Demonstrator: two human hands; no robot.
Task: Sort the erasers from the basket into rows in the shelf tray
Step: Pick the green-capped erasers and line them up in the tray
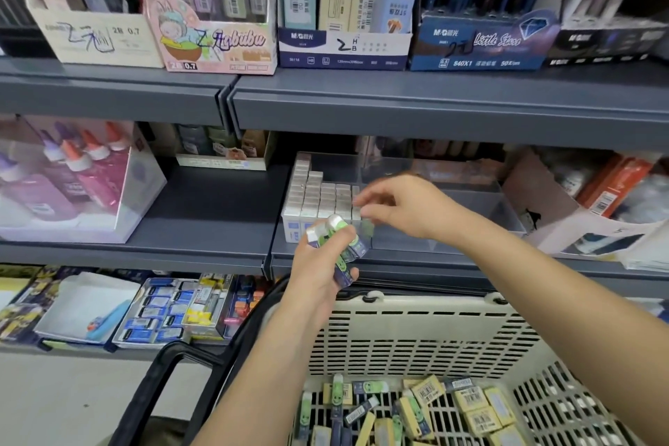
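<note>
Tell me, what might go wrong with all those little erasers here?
1. The left hand clutches a bunch of green-and-navy sleeved erasers above the shelf edge; one could slip out.
2. The right hand hovers by the standing rows of white erasers in the clear plastic shelf tray; a nudge could topple them.

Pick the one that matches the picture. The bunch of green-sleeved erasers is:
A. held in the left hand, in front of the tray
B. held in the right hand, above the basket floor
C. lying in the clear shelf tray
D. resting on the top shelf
A: the left hand grips the green-sleeved erasers in front of the clear shelf tray, while the right hand reaches over the tray's white rows.
</note>
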